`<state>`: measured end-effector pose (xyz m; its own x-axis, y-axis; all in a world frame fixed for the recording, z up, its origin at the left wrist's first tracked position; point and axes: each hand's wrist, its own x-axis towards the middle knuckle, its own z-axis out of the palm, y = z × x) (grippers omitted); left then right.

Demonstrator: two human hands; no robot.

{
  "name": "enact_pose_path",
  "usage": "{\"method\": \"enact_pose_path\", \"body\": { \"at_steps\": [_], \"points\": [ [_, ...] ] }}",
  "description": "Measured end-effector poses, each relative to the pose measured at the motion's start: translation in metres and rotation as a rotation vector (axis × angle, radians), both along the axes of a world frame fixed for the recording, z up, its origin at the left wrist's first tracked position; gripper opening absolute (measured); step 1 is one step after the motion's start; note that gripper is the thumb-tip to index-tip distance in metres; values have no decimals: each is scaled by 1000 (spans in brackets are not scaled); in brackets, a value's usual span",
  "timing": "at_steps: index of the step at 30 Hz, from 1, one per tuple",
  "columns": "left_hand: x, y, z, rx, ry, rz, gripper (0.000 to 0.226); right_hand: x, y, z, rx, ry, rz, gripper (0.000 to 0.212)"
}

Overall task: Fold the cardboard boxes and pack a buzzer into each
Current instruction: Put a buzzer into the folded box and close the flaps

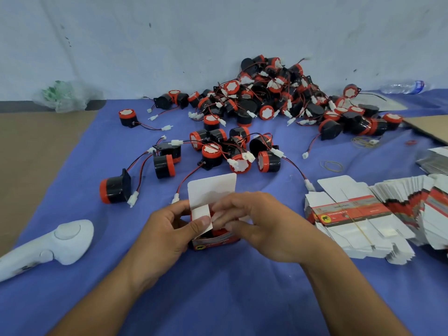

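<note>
At lower centre of the frame, both hands meet on a small red-printed cardboard box point(215, 241) standing on the blue cloth point(218, 299). The left hand point(169, 229) grips the box from its left side, thumb pressed on a white side flap. The right hand point(257, 221) curls its fingers over the open top, thumb beneath, pinching at a flap there; the fingertips are blurred. The lid flap point(213, 190) stands upright behind the hands, white inner face toward the camera, and something red shows inside the opening.

Just above the box lies a loose cluster of buzzers point(218, 151), black bodies with red caps and red-black leads ending in white plugs; a single buzzer point(114, 187) lies apart at left. A large heap of buzzers point(278, 93) rests against the wall at upper centre-right.

At right, a stack of flat box blanks point(351, 214) lies bound by a rubber band, with more blanks fanned beyond it. Loose rubber bands point(332, 166) lie above them.

At lower left is a white handheld controller point(60, 238); at upper left, a crumpled plastic bag point(65, 95); at upper right, a water bottle point(404, 86) on its side.
</note>
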<state>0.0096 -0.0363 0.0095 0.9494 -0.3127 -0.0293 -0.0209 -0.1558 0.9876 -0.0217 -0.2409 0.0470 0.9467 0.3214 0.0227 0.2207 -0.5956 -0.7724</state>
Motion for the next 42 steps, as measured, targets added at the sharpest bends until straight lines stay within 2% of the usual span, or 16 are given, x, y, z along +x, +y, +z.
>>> {"method": "enact_pose_path", "body": {
  "at_steps": [4,8,10,11,13,16,21,23,25,29,31,34,38,42],
  "points": [
    [2,-2,-1,-14,-13,6,25,2,6,-1,-58,-69,-36,20],
    [3,-4,-2,-6,0,-11,30,3,4,-5,-226,-211,-209,48],
    [5,-4,-3,-28,31,-19,34,5,-3,-4,-65,-107,-352,57],
    [5,-4,-3,-37,41,-26,37,5,-6,-4,50,-14,-418,55],
    [6,-4,-4,-35,40,-29,40,7,-10,-7,212,115,-451,39],
    [6,-4,-6,-68,49,-14,42,8,-7,-12,396,83,-358,17],
    [7,-3,-11,-136,14,-13,41,13,-5,-17,461,81,-347,13],
    [7,-3,-12,-147,-3,-40,42,13,-1,-22,510,161,-290,28],
    [7,-4,-13,-165,-9,-67,40,12,6,-26,495,192,-211,33],
    [6,-6,-14,-183,-51,-56,40,13,7,-28,414,124,-180,26],
    [6,-7,-14,-139,-115,-16,41,14,7,-27,346,42,-163,22],
    [4,-6,-9,-39,-203,-14,51,12,1,-27,200,-40,-56,29],
    [7,3,-5,112,-278,-115,52,8,-19,-23,0,5,51,46],
    [9,12,-6,183,-292,-264,46,11,-15,-25,-4,-90,12,37]
  ]
}}
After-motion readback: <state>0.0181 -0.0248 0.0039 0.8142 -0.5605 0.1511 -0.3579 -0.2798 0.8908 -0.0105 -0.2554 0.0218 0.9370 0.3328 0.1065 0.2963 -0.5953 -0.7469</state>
